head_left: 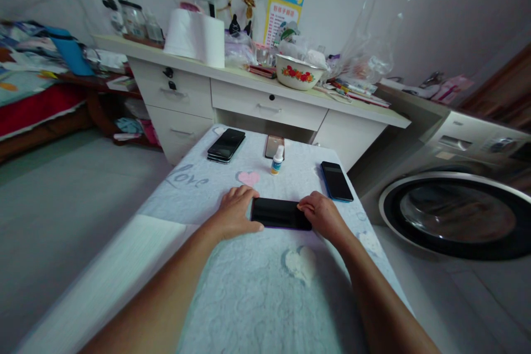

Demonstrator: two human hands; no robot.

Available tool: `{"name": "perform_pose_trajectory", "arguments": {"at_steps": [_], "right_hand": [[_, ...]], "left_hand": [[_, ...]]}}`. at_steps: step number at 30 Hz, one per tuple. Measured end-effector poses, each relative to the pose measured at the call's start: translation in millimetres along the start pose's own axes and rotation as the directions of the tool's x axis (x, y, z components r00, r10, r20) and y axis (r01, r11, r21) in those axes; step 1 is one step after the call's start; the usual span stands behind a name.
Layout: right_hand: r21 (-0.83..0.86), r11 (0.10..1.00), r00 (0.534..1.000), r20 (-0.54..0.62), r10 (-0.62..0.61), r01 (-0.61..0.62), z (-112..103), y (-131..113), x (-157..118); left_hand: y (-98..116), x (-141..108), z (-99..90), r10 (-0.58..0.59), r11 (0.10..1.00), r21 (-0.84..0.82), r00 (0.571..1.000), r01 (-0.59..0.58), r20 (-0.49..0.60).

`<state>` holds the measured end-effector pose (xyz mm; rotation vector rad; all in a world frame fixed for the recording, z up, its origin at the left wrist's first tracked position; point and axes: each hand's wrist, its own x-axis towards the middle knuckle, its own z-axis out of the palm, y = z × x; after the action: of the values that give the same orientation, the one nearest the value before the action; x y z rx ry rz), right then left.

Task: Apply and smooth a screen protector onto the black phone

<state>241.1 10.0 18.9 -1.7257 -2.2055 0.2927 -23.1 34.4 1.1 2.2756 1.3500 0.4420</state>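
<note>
A black-screened smartphone point(280, 213) with a purplish lower edge lies sideways on the cloth-covered table, screen up. My left hand point(237, 213) holds its left end, thumb at the near corner and fingers at the far one. At the other end, my right hand point(321, 211) has its fingers pinched together over the screen near the far right corner; what they grip, if anything, is hidden. Beyond the phone stands a small white spray bottle point(277, 161) with a blue and yellow label.
A stack of phones point(226, 144) lies at the far left of the table, a gold phone or case point(272, 146) at the back, another dark phone point(336, 181) at the right edge. Behind is a white desk point(265, 97); a washing machine point(452, 177) stands to the right.
</note>
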Motion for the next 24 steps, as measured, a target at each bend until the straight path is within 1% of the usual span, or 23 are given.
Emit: {"name": "perform_pose_trajectory", "arguments": {"at_steps": [4, 8, 14, 20, 24], "right_hand": [[-0.059, 0.998, 0.999, 0.032, 0.009, -0.007, -5, 1, 8], [-0.078, 0.997, 0.999, 0.045, 0.029, -0.025, -7, 3, 14], [-0.04, 0.996, 0.996, -0.035, 0.08, -0.081, 1, 5, 10], [0.021, 1.0, 0.999, -0.053, 0.004, -0.003, 5, 3, 3], [0.083, 0.995, 0.999, -0.03, -0.043, 0.045, 4, 0, -1]], "left_hand": [[2, 0, -1.2, -0.004, 1.0, -0.012, 1.0, 0.004, -0.006], [3, -1, -2.1, -0.005, 1.0, -0.024, 1.0, 0.005, -0.008], [3, -1, -1.9, -0.013, 1.0, -0.016, 1.0, 0.012, -0.008], [4, 0, -2.3, -0.019, 1.0, -0.016, 1.0, 0.019, 0.004], [1, 0, 0.2, -0.006, 1.0, -0.019, 1.0, 0.006, -0.007]]}}
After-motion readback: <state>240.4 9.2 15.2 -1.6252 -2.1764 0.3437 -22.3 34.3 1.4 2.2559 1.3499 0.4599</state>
